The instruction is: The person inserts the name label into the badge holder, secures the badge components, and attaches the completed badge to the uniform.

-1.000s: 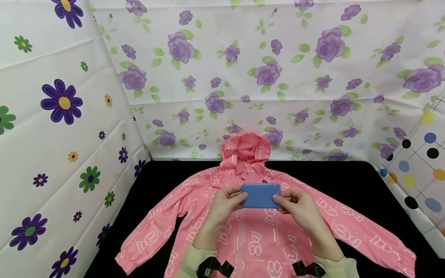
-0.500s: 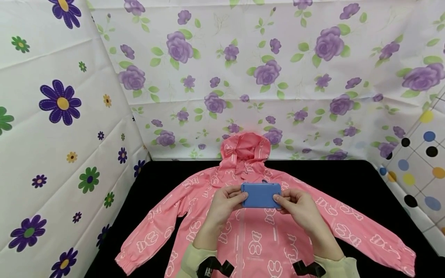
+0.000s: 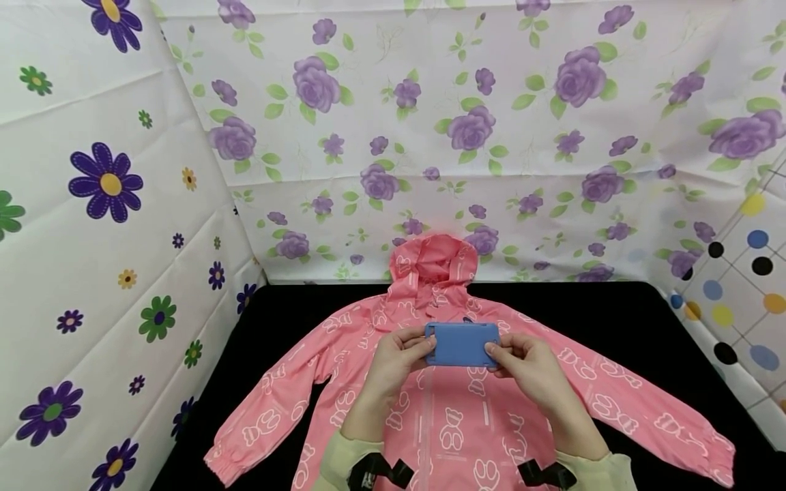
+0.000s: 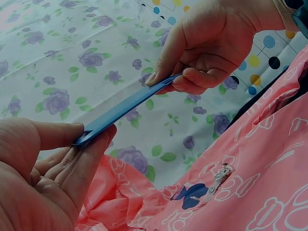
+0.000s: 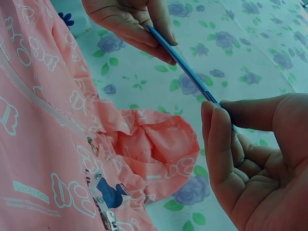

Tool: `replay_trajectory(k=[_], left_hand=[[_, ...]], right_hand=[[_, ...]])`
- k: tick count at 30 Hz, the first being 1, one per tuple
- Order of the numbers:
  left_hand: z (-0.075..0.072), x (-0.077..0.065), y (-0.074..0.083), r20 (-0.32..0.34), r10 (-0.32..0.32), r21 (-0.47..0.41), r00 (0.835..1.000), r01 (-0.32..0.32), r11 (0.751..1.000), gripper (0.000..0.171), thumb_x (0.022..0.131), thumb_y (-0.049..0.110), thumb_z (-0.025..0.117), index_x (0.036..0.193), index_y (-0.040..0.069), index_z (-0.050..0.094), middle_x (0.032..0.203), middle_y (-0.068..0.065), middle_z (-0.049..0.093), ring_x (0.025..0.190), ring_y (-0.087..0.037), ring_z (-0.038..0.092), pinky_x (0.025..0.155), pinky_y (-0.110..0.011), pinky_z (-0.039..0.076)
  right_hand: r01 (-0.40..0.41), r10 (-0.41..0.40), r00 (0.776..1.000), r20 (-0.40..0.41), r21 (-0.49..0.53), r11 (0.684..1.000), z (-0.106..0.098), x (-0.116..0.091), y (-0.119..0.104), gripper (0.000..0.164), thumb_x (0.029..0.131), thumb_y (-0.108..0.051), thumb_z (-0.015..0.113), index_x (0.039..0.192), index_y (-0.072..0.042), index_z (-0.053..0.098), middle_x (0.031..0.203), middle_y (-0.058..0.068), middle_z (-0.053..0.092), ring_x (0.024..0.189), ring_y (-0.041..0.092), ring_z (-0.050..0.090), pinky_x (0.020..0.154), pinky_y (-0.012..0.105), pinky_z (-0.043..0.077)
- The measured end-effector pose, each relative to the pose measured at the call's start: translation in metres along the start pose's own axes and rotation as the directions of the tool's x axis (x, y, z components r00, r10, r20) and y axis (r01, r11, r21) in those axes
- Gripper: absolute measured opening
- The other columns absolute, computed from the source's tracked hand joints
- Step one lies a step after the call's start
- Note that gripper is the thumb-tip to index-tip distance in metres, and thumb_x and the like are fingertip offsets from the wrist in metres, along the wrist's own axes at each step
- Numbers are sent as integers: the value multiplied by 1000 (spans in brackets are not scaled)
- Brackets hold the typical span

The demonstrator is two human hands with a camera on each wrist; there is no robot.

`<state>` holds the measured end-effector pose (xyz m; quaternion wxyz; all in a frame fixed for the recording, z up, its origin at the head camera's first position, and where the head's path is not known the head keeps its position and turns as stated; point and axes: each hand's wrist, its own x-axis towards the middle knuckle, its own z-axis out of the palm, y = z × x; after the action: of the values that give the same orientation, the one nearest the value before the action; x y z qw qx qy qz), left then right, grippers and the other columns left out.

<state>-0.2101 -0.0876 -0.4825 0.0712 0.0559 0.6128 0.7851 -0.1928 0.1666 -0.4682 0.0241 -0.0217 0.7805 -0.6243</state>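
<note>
A flat blue card holder (image 3: 464, 344) is held level above the chest of a pink hooded jacket (image 3: 451, 399) in the head view. My left hand (image 3: 393, 365) pinches its left end between thumb and fingers; a cut-out shows beside that thumb. At the opposite end my right hand (image 3: 531, 361) grips it the same way. Edge-on in the left wrist view, the card holder (image 4: 125, 108) looks thin and slightly bowed. The right wrist view also shows the card holder (image 5: 185, 70) from its edge, between both hands. Fingers behind it are partly hidden.
The jacket lies spread on a black table (image 3: 307, 293), its sleeves out to both sides and its hood (image 3: 433, 256) toward the back. A dark blue shape (image 4: 195, 196) and small metal parts show on the jacket front. Flower-patterned sheets (image 3: 381, 136) form the walls.
The card holder has shifted very slightly right and up, and more of the cut-out at its left end shows beside my left thumb. The jacket stays as it was.
</note>
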Motion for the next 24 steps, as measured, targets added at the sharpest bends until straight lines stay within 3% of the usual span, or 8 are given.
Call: replay_trajectory(k=[24], left_hand=[[-3, 0, 2, 18, -3, -10, 1000, 3, 1000, 39, 102, 6, 74, 135, -12, 65, 116, -24, 76, 89, -17, 78, 85, -35, 65]], right_hand=[[-3, 2, 1000, 27, 37, 999, -2, 0, 0, 33, 108, -12, 66, 129, 13, 64, 100, 18, 76, 82, 20, 76, 75, 28, 65]])
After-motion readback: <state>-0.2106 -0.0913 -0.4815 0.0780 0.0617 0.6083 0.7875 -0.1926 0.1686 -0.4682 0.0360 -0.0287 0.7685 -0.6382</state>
